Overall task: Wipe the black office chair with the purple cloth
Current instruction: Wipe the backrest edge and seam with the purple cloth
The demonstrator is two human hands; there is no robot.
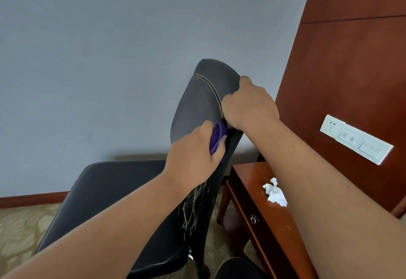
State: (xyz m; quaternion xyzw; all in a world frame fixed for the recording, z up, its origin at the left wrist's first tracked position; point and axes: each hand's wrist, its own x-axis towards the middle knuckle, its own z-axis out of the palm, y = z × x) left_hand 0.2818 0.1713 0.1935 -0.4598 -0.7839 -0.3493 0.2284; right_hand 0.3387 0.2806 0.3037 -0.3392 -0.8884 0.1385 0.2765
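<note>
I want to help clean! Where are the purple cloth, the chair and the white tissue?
purple cloth [216,138]: head view, bunched middle.
chair [197,105]: head view, upper backrest.
white tissue [275,193]: head view, crumpled middle.

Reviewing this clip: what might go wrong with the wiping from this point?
1. The purple cloth in the left hand is above frayed strands on the chair back; wiping downward may snag or tear them further.
2. The right hand grips its top edge, so that patch may go unwiped.

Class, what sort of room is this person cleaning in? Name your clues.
Likely a hotel room: a wall panel with socket and service switches, a polished wooden desk with a drawer, and patterned carpet.
</note>
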